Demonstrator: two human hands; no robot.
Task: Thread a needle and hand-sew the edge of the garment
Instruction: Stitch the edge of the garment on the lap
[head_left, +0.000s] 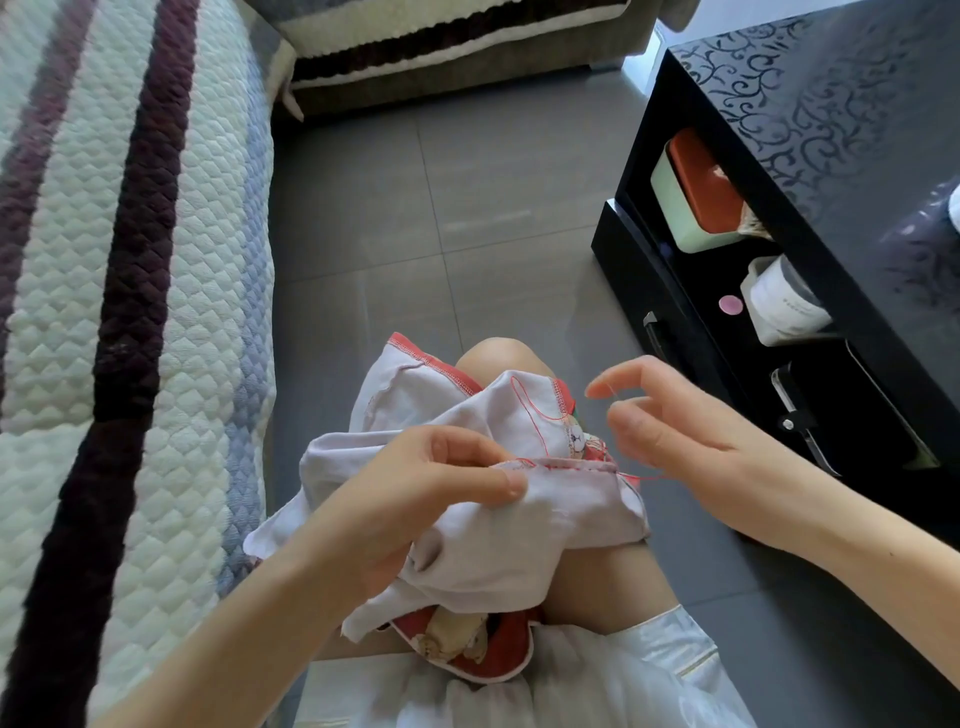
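Head view: your left hand (415, 499) pinches the garment (550, 525) at its hem, which runs sideways toward your right hand (675, 431). Right fingers (618, 374) loosely curled; grip on the thread (644, 476) unclear.

We see a grey tiled floor (493, 218) that carries a sofa with a quilted striped cover (130, 260) on the left side and a black table (831, 130) on the right side. On the lower shelf (696, 280) of this table stand a pale green box with a red-brown lid (696, 192), a white jar (784, 306) and a small pink disc (730, 305). The garment (545, 519) lies on the person's bare knees (498, 353).
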